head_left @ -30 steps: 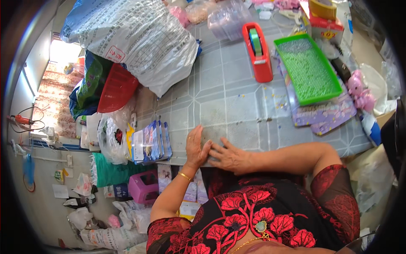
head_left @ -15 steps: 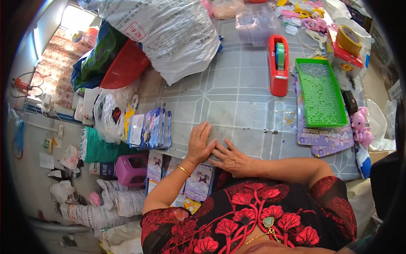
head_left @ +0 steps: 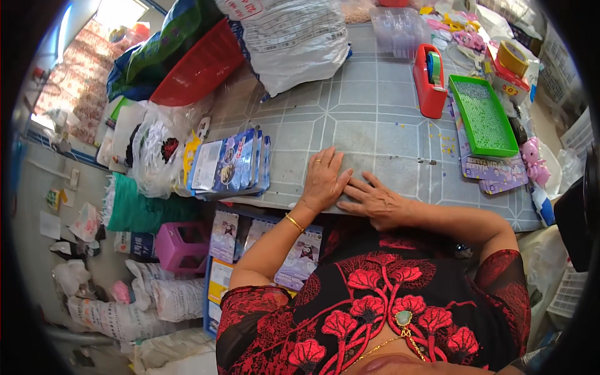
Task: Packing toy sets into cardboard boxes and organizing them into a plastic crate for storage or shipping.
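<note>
My left hand [head_left: 325, 179] lies flat near the front edge of the grey table [head_left: 369, 131], its fingers stretched forward and a ring on one of them. Beside it rests my right hand [head_left: 377, 203], palm down with fingers apart, its fingertips close to or touching the left thumb. Neither hand holds anything. Left of my hands stands a stack of blue printed cards [head_left: 228, 164]. Over to the right, a green tray [head_left: 484, 119] of small beads sits on purple cards [head_left: 494, 169].
A red tape dispenser [head_left: 430, 84] and clear plastic boxes [head_left: 400, 31] stand farther back. A large white sack [head_left: 297, 47] and a red basin [head_left: 197, 65] occupy the back left. Pink figures [head_left: 534, 161] lie at the right edge. A purple stool [head_left: 181, 247] stands below, left.
The whole view has shifted and tilted, so the table's things appear higher and farther right. Both hands stay resting together at the table's edge.
</note>
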The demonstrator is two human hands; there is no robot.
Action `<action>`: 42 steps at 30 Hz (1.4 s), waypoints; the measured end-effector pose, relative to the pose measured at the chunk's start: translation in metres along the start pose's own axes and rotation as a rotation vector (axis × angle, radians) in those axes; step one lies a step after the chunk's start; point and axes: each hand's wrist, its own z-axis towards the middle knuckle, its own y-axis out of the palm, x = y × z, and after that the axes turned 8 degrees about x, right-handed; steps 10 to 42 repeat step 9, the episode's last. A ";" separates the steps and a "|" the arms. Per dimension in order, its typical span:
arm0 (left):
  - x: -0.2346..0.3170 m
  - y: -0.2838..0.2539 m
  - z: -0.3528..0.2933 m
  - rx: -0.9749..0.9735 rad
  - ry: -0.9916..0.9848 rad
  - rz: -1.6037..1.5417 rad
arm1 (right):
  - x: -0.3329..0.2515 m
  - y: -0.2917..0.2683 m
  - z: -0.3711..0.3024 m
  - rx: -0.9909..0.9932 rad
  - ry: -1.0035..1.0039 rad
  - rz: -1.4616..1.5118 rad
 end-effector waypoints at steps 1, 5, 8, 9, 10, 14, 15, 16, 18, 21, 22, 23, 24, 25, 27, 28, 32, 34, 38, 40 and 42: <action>-0.001 -0.001 0.001 0.022 0.003 0.011 | -0.001 -0.002 0.002 0.006 0.004 -0.015; -0.006 0.004 -0.004 0.070 -0.003 0.033 | -0.005 -0.003 0.005 -0.012 0.006 -0.086; -0.008 0.008 -0.009 0.046 -0.027 0.021 | -0.007 0.000 0.004 -0.049 0.009 -0.113; -0.007 0.007 -0.008 0.053 -0.016 0.043 | -0.014 -0.010 0.004 -0.130 0.045 -0.090; -0.007 0.007 -0.008 0.053 -0.016 0.043 | -0.014 -0.010 0.004 -0.130 0.045 -0.090; -0.007 0.007 -0.008 0.053 -0.016 0.043 | -0.014 -0.010 0.004 -0.130 0.045 -0.090; -0.007 0.007 -0.008 0.053 -0.016 0.043 | -0.014 -0.010 0.004 -0.130 0.045 -0.090; -0.007 0.007 -0.008 0.053 -0.016 0.043 | -0.014 -0.010 0.004 -0.130 0.045 -0.090; -0.007 0.007 -0.008 0.053 -0.016 0.043 | -0.014 -0.010 0.004 -0.130 0.045 -0.090; -0.007 0.007 -0.008 0.053 -0.016 0.043 | -0.014 -0.010 0.004 -0.130 0.045 -0.090; -0.007 0.007 -0.008 0.053 -0.016 0.043 | -0.014 -0.010 0.004 -0.130 0.045 -0.090; -0.007 0.007 -0.008 0.053 -0.016 0.043 | -0.014 -0.010 0.004 -0.130 0.045 -0.090; -0.007 0.007 -0.008 0.053 -0.016 0.043 | -0.014 -0.010 0.004 -0.130 0.045 -0.090; -0.007 0.007 -0.008 0.053 -0.016 0.043 | -0.014 -0.010 0.004 -0.130 0.045 -0.090; -0.007 0.007 -0.008 0.053 -0.016 0.043 | -0.014 -0.010 0.004 -0.130 0.045 -0.090; -0.007 0.007 -0.008 0.053 -0.016 0.043 | -0.014 -0.010 0.004 -0.130 0.045 -0.090; -0.007 0.007 -0.008 0.053 -0.016 0.043 | -0.014 -0.010 0.004 -0.130 0.045 -0.090; -0.007 0.007 -0.008 0.053 -0.016 0.043 | -0.014 -0.010 0.004 -0.130 0.045 -0.090; -0.007 0.007 -0.008 0.053 -0.016 0.043 | -0.014 -0.010 0.004 -0.130 0.045 -0.090; -0.007 0.007 -0.008 0.053 -0.016 0.043 | -0.014 -0.010 0.004 -0.130 0.045 -0.090; -0.007 0.007 -0.008 0.053 -0.016 0.043 | -0.014 -0.010 0.004 -0.130 0.045 -0.090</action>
